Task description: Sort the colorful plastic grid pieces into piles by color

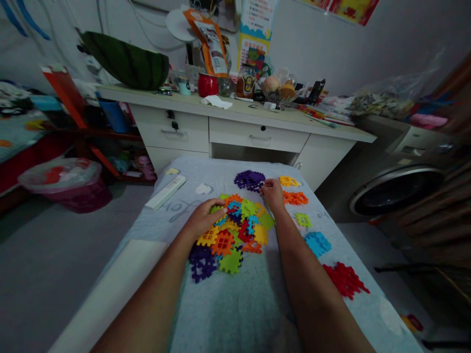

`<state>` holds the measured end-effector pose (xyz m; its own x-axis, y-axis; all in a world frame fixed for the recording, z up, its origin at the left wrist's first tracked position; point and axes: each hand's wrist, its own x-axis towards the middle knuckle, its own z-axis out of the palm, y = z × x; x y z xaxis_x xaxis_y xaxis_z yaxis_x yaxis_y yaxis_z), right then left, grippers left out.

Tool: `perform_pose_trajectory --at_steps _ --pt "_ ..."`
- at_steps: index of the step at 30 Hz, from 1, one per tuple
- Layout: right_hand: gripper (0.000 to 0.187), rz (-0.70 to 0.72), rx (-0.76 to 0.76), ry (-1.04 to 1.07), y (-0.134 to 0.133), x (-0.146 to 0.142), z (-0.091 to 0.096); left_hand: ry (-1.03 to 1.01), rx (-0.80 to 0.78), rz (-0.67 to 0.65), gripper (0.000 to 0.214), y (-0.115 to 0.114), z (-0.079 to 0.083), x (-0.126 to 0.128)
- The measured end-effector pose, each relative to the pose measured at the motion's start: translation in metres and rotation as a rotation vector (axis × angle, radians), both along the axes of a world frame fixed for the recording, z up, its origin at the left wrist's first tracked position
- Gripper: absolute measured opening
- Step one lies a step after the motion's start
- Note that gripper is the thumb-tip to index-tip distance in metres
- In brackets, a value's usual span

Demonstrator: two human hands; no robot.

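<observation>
A mixed heap of interlocking plastic building pieces [239,228] in several colours lies mid-table. My left hand [206,217] rests at the heap's left side, fingers stretched over a green piece and not wrapped round it. At the far side, a pile of purple pieces [249,180] lies beside my right hand [273,195]. The right fingertips are pinched together at that pile's right edge, on what looks like a purple piece, mostly hidden. Down the right side lie yellow pieces [289,181], orange pieces [295,197], a light green piece [303,219], blue pieces [318,243] and red pieces [345,279].
A cloth-covered table [235,304] stands against a white desk [253,117] crowded with jars and a watermelon-patterned object [125,61]. A long white box [166,192] lies at the table's left. A washing machine [382,171] stands right; a pink bin [69,189] stands left.
</observation>
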<state>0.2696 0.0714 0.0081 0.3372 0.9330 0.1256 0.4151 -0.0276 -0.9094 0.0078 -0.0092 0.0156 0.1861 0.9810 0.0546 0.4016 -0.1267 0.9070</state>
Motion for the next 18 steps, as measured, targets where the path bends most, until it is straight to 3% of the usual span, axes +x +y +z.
perform_pose_trajectory --at_steps 4,12,18 --pt "0.034 0.041 0.058 0.020 -0.001 -0.001 -0.001 0.013 0.006 -0.003 0.046 0.000 -0.001 -0.001" --pt "0.021 0.211 0.044 -0.288 -0.008 0.006 0.007 -0.011 0.017 -0.020 0.043 0.002 -0.004 -0.002" --pt "0.014 0.579 -0.119 -0.480 -0.019 0.005 0.034 -0.003 0.014 -0.027 0.043 0.001 -0.002 -0.001"
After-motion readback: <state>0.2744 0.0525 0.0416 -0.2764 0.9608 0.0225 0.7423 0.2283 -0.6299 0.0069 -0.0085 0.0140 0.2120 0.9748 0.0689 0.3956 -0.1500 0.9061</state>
